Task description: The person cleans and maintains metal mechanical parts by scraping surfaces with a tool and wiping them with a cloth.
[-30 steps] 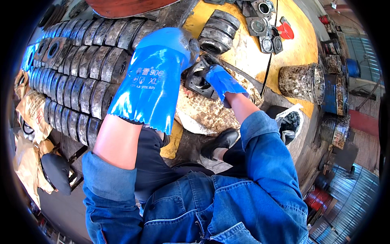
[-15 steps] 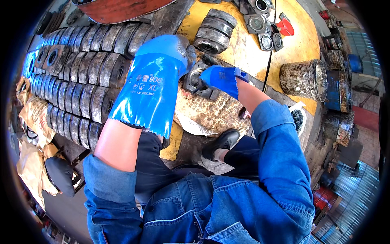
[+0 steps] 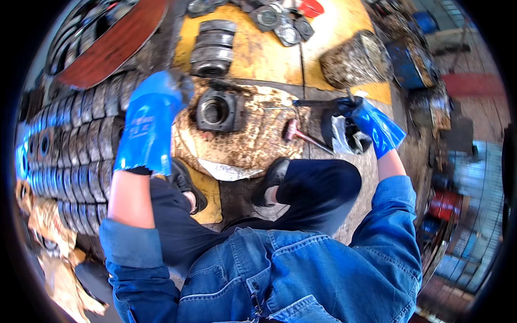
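A dark square metal block (image 3: 232,110) with a round bore lies on a stained sack (image 3: 253,145) in front of me. My left hand (image 3: 157,99), in a blue rubber glove, is left of the block and apart from it; its blackened fingers are smeared by motion. To the right, my gloved right hand (image 3: 371,123) is closed round a dark stick-like tool (image 3: 318,103), which points left. Below that hand is a dark container (image 3: 328,128) with whitish lining. A hammer (image 3: 291,130) with a reddish head lies between the container and the block.
Rows of dark metal blocks (image 3: 81,145) stand at left, below a reddish-brown curved panel (image 3: 116,43). Stacked blocks (image 3: 212,48) and round-holed parts (image 3: 269,19) sit on the yellow surface (image 3: 250,59). A grimy bucket (image 3: 350,62) stands at far right.
My right hand has moved from the block to the container at the right, uncovering the block. The left hand has drawn away from the block. The whole view has shifted right.
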Demonstrator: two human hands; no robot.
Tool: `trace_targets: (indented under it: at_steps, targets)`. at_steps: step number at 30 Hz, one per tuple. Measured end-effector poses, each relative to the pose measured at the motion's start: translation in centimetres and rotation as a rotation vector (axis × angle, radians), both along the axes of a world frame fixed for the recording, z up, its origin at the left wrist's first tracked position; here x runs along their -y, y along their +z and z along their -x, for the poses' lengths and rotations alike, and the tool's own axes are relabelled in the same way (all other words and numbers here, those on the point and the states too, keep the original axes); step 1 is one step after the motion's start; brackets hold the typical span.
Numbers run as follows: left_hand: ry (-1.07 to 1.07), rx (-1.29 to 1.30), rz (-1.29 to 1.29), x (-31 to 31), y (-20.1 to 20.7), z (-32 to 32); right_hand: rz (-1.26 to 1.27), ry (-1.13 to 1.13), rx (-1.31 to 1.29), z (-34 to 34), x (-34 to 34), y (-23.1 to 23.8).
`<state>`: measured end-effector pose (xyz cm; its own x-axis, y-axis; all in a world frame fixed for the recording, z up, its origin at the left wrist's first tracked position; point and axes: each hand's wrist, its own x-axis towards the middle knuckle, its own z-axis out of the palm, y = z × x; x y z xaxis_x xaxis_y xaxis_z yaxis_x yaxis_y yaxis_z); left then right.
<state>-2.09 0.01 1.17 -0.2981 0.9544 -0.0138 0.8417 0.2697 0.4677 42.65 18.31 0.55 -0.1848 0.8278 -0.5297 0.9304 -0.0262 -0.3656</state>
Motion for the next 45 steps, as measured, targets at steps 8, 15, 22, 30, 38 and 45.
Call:
trace_targets:
  at_steps: [8, 15, 22, 30, 38, 45]
  targets:
    - [-0.030, -0.004, 0.086, -0.7, -1.1, -0.1, -0.147, -0.715, -0.150, -19.8, 7.8, -7.0]
    - [-0.013, -0.103, 0.188, -1.1, -0.6, -0.8, -0.327, -0.256, 0.558, -18.3, 13.9, -16.7]
    - [-0.050, 0.051, 0.160, -0.9, -0.7, 0.6, -0.213, -0.152, 0.476, -20.8, 14.1, -14.7]
    - [-0.068, -0.031, -0.056, 0.4, 1.0, -0.4, -0.181, -0.165, -0.238, -15.5, 2.5, -7.9]
    - [0.092, -0.120, 0.165, 1.6, 0.8, 2.3, -0.034, 0.736, -0.251, 18.8, 4.3, -7.2]
    - [0.182, -0.009, 0.239, 1.7, 1.2, 3.4, -0.185, 1.166, 0.434, 27.4, 4.9, -16.0]
